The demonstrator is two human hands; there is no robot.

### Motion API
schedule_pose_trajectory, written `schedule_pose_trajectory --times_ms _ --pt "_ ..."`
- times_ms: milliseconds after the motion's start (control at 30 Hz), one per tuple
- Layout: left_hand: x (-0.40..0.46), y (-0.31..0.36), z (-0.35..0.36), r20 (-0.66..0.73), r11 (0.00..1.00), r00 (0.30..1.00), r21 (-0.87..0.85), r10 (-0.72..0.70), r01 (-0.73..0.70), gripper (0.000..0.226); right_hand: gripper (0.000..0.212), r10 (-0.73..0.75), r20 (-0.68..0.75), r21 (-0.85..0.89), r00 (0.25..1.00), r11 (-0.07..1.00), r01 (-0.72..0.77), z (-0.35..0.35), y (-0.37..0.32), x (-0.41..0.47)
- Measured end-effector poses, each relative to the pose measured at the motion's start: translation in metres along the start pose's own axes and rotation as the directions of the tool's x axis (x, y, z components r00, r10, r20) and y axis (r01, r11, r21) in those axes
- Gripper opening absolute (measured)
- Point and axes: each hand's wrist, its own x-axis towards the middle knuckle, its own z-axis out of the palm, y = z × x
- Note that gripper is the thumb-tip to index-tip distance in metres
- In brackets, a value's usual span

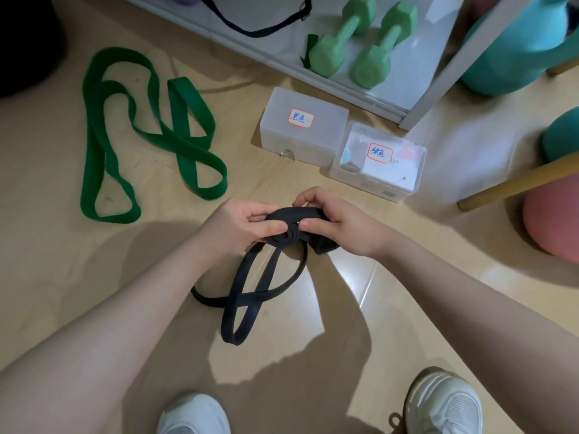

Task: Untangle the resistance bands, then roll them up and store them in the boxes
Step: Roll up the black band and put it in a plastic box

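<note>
Black resistance band (pixel 250 296), partly rolled into a coil between both hands above the floor, loose loops trailing down onto the tiles. Left hand (pixel 241 227) pinching the coil, thumb pressed on its face; right hand (pixel 332 220) curled round the other side. Green resistance band (pixel 138 133) lying tangled at left. Two labelled translucent boxes (pixel 304 126) just beyond, lids closed.

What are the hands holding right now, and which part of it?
Both hands, left and right, grip the black band at its rolled-up end; the loose loops trail on the floor.
</note>
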Motion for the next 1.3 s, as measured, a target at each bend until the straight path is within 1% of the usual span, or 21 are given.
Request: schedule_pose_trajectory --times_ms 67,133,233,367,433,500,600,667,700,733,800,867,967,1033,1100,1133,1167,1200,1233,1267,1300 --pt "-0.001 0.001 -0.003 -0.029 0.997 0.999 -0.078 0.014 -0.016 0.025 0.018 -0.014 -0.046 0.132 0.999 0.991 0.02 -0.002 -0.006 0.001" --pt "-0.002 0.002 -0.004 -0.08 0.984 0.996 -0.176 0.026 -0.04 0.024 0.017 -0.037 -0.093 0.185 0.995 0.981 0.053 -0.001 -0.015 0.001" --pt "-0.005 0.007 -0.001 -0.134 0.955 0.99 -0.288 0.032 -0.07 0.019 0.01 -0.047 -0.189 0.245 0.981 0.965 0.094 0.006 -0.023 -0.002" --pt "-0.008 0.011 0.008 -0.177 0.927 0.984 -0.366 0.022 -0.086 0.014 0.011 0.004 -0.362 0.272 0.932 0.957 0.101 0.024 -0.027 -0.009" --pt "-0.009 0.014 0.011 -0.222 0.91 0.975 -0.408 -0.021 -0.073 0.013 0.014 0.065 -0.411 0.341 0.909 0.936 0.087 0.03 -0.029 -0.012" --pt "-0.01 0.021 0.015 -0.266 0.894 0.962 -0.445 -0.066 -0.061 0.016 0.015 0.139 -0.423 0.461 0.895 0.884 0.08 0.033 -0.035 -0.013" --pt "-0.01 0.038 0.02 -0.31 0.87 0.946 -0.488 -0.095 -0.072 0.014 0.014 0.247 -0.44 0.672 0.864 0.729 0.134 0.036 -0.048 -0.013" --pt "-0.011 0.049 0.025 -0.313 0.825 0.941 -0.561 -0.128 -0.075 0.014 0.014 0.294 -0.466 0.743 0.835 0.642 0.189 0.035 -0.057 -0.012" --pt "-0.011 0.053 0.028 -0.307 0.796 0.94 -0.601 -0.147 -0.072 0.014 0.013 0.306 -0.478 0.756 0.823 0.621 0.208 0.034 -0.06 -0.013" --pt "-0.011 0.056 0.03 -0.3 0.768 0.94 -0.636 -0.163 -0.07 0.013 0.013 0.308 -0.495 0.751 0.813 0.623 0.221 0.032 -0.063 -0.013" --pt "-0.011 0.061 0.034 -0.289 0.725 0.94 -0.685 -0.18 -0.072 0.011 0.014 0.287 -0.529 0.694 0.799 0.688 0.212 0.027 -0.066 -0.017" --pt "-0.009 0.063 0.036 -0.292 0.678 0.933 -0.731 -0.209 -0.077 0.01 0.015 0.239 -0.539 0.613 0.808 0.769 0.182 0.024 -0.068 -0.021" --pt "-0.006 0.061 0.041 -0.279 0.601 0.923 -0.797 -0.266 -0.068 0.009 0.016 0.165 -0.526 0.51 0.834 0.846 0.154 0.023 -0.066 -0.022" --pt "-0.006 0.059 0.047 -0.258 0.547 0.927 -0.834 -0.271 -0.072 0.013 0.021 0.159 -0.525 0.474 0.836 0.871 0.132 0.023 -0.06 -0.017" --pt "-0.006 0.054 0.047 -0.246 0.524 0.934 -0.848 -0.26 -0.078 0.02 0.023 0.169 -0.514 0.471 0.841 0.875 0.112 0.022 -0.057 -0.012" --pt "-0.007 0.051 0.045 -0.229 0.525 0.94 -0.849 -0.255 -0.064 0.022 0.023 0.167 -0.496 0.479 0.852 0.871 0.108 0.02 -0.055 -0.011" --pt "-0.009 0.049 0.041 -0.199 0.557 0.949 -0.83 -0.245 -0.03 0.023 0.024 0.155 -0.472 0.486 0.868 0.867 0.11 0.016 -0.052 -0.011" --pt "-0.009 0.046 0.036 -0.167 0.648 0.957 -0.761 -0.235 0.026 0.024 0.026 0.128 -0.45 0.471 0.884 0.875 0.113 0.011 -0.048 -0.013" --pt "-0.01 0.042 0.031 -0.135 0.769 0.965 -0.633 -0.226 0.091 0.023 0.028 0.078 -0.42 0.411 0.904 0.905 0.113 0.003 -0.045 -0.016" --pt "-0.011 0.039 0.027 -0.102 0.857 0.97 -0.496 -0.22 0.142 0.025 0.029 0.012 -0.366 0.31 0.93 0.944 0.11 -0.006 -0.042 -0.02" --pt "-0.011 0.037 0.026 -0.06 0.902 0.976 -0.399 -0.208 0.168 0.03 0.031 -0.045 -0.278 0.205 0.96 0.973 0.105 -0.015 -0.039 -0.024"
